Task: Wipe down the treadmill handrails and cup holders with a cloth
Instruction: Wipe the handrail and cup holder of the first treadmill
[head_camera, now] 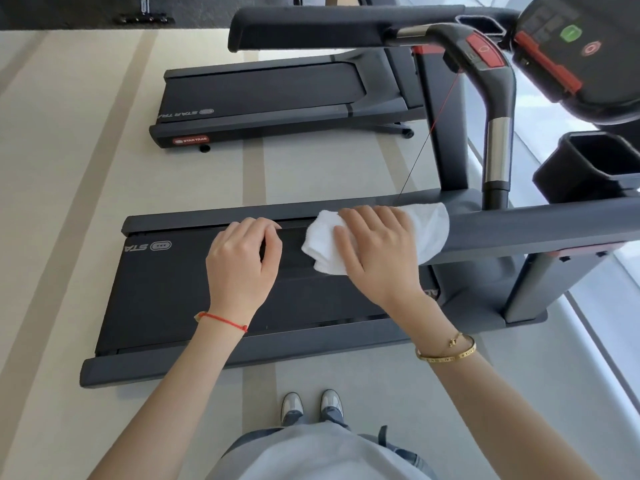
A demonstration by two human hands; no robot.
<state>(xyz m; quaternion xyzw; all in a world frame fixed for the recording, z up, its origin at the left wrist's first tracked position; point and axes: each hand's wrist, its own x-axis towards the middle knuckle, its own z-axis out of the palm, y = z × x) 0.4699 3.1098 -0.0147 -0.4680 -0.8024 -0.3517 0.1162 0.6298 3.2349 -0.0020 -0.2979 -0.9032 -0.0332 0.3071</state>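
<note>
Your right hand (375,251) presses the cloth (426,230) flat on the near handrail (519,226), left hand (242,252) gripping its end; next, wipe toward the cup holder (595,161).

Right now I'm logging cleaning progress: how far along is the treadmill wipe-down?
Nothing visibly shows a finished part. In hand: the right hand presses a folded white cloth on the near grey padded handrail, while the left hand grips that rail's end. Left, as far as visible: the far padded handrail and the black rectangular cup holders, none near the cloth.
</note>
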